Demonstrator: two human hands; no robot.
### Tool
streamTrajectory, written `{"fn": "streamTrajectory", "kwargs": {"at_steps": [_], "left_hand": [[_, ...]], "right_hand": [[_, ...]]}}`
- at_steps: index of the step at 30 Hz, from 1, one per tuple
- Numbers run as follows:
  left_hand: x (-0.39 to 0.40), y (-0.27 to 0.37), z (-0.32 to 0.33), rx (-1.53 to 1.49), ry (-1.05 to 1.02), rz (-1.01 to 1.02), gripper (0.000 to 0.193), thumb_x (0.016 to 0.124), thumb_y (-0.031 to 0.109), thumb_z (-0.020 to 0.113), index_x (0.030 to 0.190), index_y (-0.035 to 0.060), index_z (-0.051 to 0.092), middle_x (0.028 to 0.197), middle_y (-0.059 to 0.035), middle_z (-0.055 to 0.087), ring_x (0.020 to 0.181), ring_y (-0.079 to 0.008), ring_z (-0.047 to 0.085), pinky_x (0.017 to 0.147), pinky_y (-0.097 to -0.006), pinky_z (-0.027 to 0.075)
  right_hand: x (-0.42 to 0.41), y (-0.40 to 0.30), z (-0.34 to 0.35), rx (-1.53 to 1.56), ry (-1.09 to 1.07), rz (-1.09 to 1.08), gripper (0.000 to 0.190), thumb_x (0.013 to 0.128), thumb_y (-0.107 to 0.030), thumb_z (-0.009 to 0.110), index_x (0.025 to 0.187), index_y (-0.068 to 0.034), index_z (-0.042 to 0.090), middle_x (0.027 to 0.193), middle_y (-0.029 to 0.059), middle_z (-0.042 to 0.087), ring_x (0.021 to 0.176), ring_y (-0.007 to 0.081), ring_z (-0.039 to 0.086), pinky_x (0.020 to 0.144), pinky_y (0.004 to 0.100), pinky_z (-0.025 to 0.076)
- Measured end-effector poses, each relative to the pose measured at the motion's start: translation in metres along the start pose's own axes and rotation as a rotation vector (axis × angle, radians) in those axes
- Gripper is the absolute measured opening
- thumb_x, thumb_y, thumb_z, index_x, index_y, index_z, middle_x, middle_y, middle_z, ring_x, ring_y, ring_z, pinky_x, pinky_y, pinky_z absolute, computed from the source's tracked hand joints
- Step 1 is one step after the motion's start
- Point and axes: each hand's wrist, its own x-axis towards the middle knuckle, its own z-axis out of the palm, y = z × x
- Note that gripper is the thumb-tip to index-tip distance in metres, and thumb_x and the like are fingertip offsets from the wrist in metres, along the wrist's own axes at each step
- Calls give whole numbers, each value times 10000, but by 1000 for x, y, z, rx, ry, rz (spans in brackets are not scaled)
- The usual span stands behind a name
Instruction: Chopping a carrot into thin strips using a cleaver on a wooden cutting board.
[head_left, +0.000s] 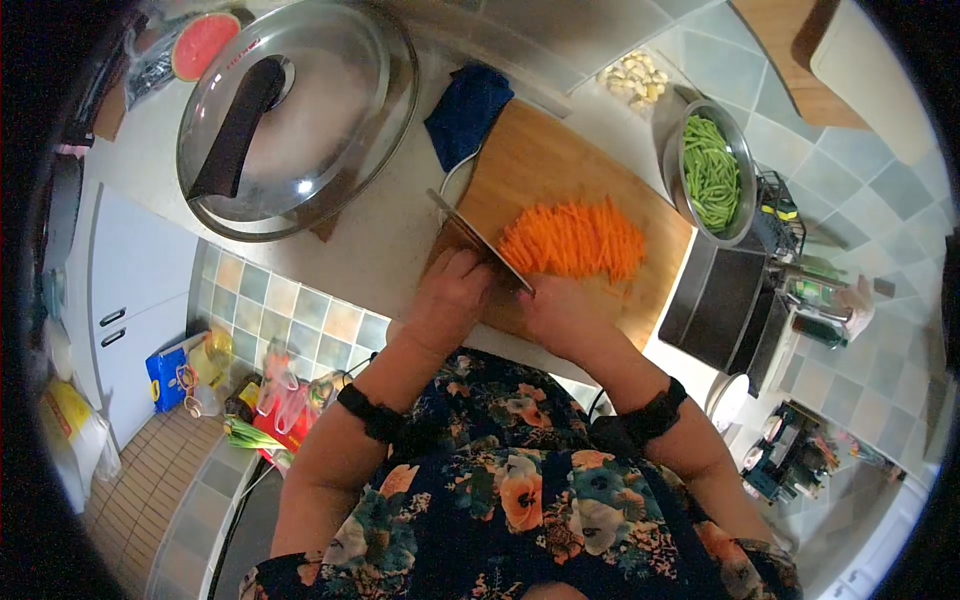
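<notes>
My right hand (559, 311) grips a kitchen knife (484, 244) near its lower right end; its handle is hidden. The blade, seen nearly edge-on, slants up to the left over the wooden cutting board (562, 157). Just left of the blade, my left hand (450, 300) has its fingers curled low at the board's near left side. Whatever may lie under those fingers is hidden. A pile of orange shredded carrot (574, 240) covers the board's middle, to the right of the knife. A dark blue cloth (469, 112) lies by the board's far left corner.
A large pan with a glass lid (330, 127) stands left on the counter, near a cut watermelon (206, 46). At the right are a metal bowl of green beans (711, 172), peeled garlic cloves (637, 79) and a dark sink (709, 300). Grocery bags (289, 405) sit below left.
</notes>
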Motion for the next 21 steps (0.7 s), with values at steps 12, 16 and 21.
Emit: {"fn": "streamTrajectory", "kwargs": {"at_steps": [12, 16, 21], "left_hand": [[-2, 0, -2, -7, 18, -21, 106, 779, 38, 642, 883, 29, 653, 973, -139, 612, 922, -348, 592, 809, -434, 520], [-2, 2, -2, 9, 98, 12, 89, 775, 24, 641, 864, 29, 646, 965, -142, 598, 932, -352, 586, 802, -438, 518], [-5, 0, -1, 24, 50, -21, 94, 773, 25, 648, 867, 28, 644, 956, -145, 589, 924, -353, 582, 802, -442, 517]], "right_hand": [[-4, 8, 8, 18, 23, -32, 280, 925, -215, 553, 1057, 6, 666, 930, 279, 673, 868, 452, 661, 794, 533, 521], [-14, -1, -3, -74, 11, -89, 282, 938, -221, 544, 1037, 13, 665, 900, 285, 668, 852, 460, 658, 783, 535, 521], [-4, -4, -1, -62, -4, -16, 300, 945, -224, 532, 1060, 21, 662, 897, 282, 670, 850, 459, 661, 783, 536, 523]]}}
